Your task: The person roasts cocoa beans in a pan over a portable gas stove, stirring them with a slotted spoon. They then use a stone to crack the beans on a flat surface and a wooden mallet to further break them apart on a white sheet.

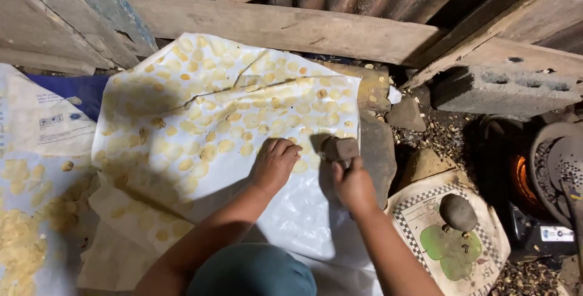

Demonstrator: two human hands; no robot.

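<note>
My left hand (274,163) rests palm down on a white plastic sheet (291,223), fingers curled among the pale yellow flattened discs (226,145) laid out in rows on it. My right hand (352,183) grips the handle of a small brown block-headed mallet (340,149), its head just right of my left fingers at the sheet's right edge. Whether anything lies under my left fingers is hidden.
A flat grey stone (376,150) lies under the sheet's right edge. A round stone (458,212) sits on a printed sack (449,247). A glowing stove (523,177) with a dark pan (559,168) stands at right. Wooden planks (279,26) and a concrete block (504,89) line the back. More discs (24,235) lie at left.
</note>
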